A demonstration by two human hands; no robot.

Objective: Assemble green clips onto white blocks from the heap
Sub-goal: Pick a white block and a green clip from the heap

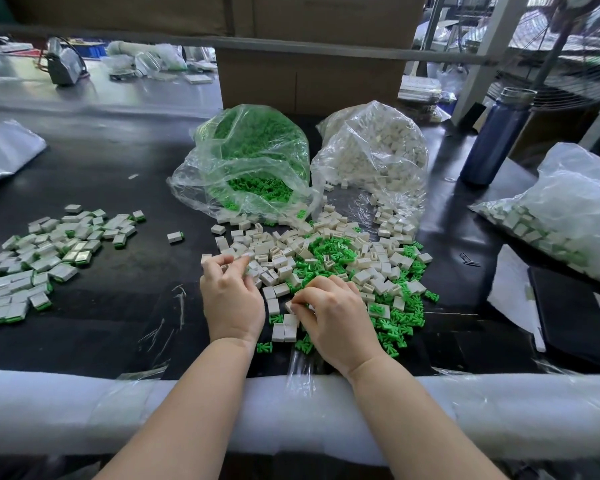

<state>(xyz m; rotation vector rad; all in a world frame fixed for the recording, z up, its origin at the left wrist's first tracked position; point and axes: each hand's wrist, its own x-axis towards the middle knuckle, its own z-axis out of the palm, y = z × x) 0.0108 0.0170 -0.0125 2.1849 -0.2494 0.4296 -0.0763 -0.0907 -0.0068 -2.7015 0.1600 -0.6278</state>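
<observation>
A mixed heap (329, 261) of white blocks and green clips lies on the black table in front of me. My left hand (231, 296) rests at the heap's left edge, its fingertips pinching among white blocks; what it holds is hidden. My right hand (333, 317) sits at the heap's near side, fingers curled on a white block (289, 307) at its fingertips. Two white blocks (284, 332) lie side by side between my hands. A pile of assembled blocks (45, 258) with green ends spreads at the left.
A clear bag of green clips (253, 161) and a clear bag of white blocks (378, 154) lie open behind the heap. A blue bottle (496, 136) stands at the right, with another filled bag (561, 209) and a black pad (575, 317). White foam (84, 410) pads the near edge.
</observation>
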